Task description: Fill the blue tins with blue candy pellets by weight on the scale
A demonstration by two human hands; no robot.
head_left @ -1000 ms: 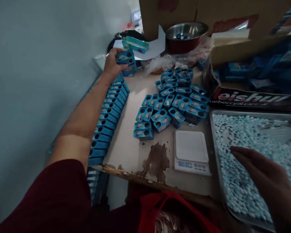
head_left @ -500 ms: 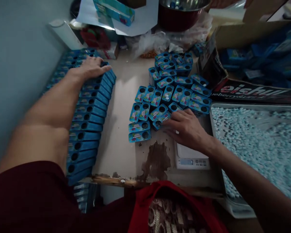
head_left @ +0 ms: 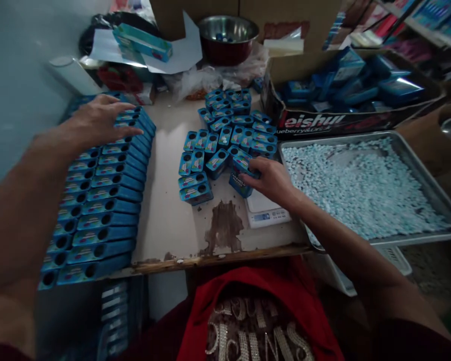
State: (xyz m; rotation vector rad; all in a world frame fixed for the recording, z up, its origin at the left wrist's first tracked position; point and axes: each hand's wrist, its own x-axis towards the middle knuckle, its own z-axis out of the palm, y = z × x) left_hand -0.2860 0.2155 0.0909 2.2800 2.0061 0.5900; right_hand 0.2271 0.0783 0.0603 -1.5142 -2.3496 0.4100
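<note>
My right hand (head_left: pixel 272 179) grips a small blue candy box (head_left: pixel 240 183) between thumb and fingers. That box is tilted, its printed side facing me, and partly hides the digital scale (head_left: pixel 269 217). A loose cluster of similar blue boxes (head_left: pixel 198 193), each with a round dark hole in its top, stands just beyond and to the left. White pieces show in the hole of one box (head_left: pixel 225 136). At the left, my left hand (head_left: pixel 101 120) is open, thumb and fingers apart, over the far part of packed rows of blue boxes (head_left: pixel 115 206). Whether it touches them I cannot tell.
A metal tray (head_left: pixel 428 175) of small pale-blue pieces lies at the right. Behind it stands an open carton (head_left: pixel 308 123) holding blue packages. A steel-and-red bowl (head_left: pixel 229 50) and plastic bags (head_left: pixel 199 82) sit at the back. The table's worn wooden edge (head_left: pixel 214 258) runs nearest me.
The camera view has swung to the right. My right hand has drawn one box out from the cluster and tilted it. My left hand's thumb and fingers are spread wider over the rows.
</note>
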